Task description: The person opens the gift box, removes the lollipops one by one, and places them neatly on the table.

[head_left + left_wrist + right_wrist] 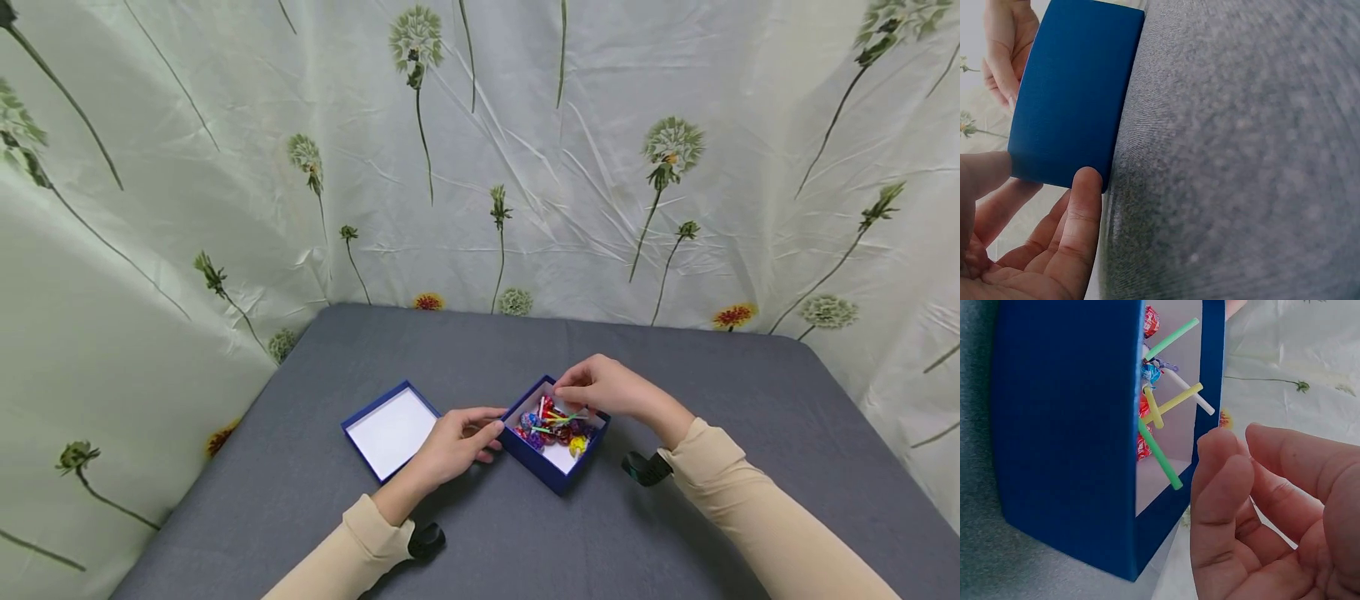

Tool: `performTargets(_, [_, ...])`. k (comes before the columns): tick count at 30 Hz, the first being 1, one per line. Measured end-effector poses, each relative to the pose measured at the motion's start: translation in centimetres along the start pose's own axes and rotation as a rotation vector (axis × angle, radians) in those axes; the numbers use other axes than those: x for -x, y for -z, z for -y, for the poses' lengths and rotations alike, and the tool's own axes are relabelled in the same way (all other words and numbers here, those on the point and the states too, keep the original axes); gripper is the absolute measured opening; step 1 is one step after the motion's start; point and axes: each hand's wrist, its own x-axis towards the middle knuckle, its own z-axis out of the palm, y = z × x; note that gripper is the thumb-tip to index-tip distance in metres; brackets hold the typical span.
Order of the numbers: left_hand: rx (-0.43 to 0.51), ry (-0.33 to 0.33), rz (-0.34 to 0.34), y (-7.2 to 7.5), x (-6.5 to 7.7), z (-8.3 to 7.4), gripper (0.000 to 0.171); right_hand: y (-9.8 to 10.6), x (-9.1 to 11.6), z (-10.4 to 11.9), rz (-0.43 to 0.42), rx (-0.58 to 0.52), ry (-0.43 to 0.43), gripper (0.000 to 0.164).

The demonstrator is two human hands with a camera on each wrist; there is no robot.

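Observation:
A blue box (534,468) with a white inside stands on the table, its top uncovered. Several wrapped lollipops (558,431) lie jumbled in it, with green, yellow and white sticks (1166,459) pointing up toward the rim. My left hand (459,440) grips the box at its left corner, thumb near the rim and fingertips against the side wall, as the left wrist view shows. Over the far right part of the box hovers my right hand (611,388). Its fingers are loosely bent, thumb and fingertips near each other, with nothing between them in the right wrist view.
To the left of the box, a square blue-edged lid (390,429) lies with its white inside up, partly behind my left hand. Both rest on a grey-covered table (517,550). A pale floral curtain (525,150) hangs behind and along the sides.

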Motion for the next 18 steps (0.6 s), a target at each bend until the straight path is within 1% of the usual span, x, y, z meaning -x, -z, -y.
performTargets(3, [0.013,0.011,-0.002,0.0,-0.1,0.0,0.035,0.0,-0.5,0.2,0.021,0.009,0.004,0.023])
performTargets(8, [0.02,0.009,-0.001,-0.1,-0.2,0.0,0.035,0.0,-1.0,0.4,0.041,0.0,0.003,0.021])
performTargets(12, [0.017,0.009,0.005,-0.1,-0.3,0.0,0.036,0.1,-1.1,0.6,0.045,-0.01,0.008,0.02])
performTargets(18, [0.014,0.026,0.006,-0.1,-0.1,0.2,0.036,-0.4,-1.6,0.5,0.048,-0.028,0.007,0.018])
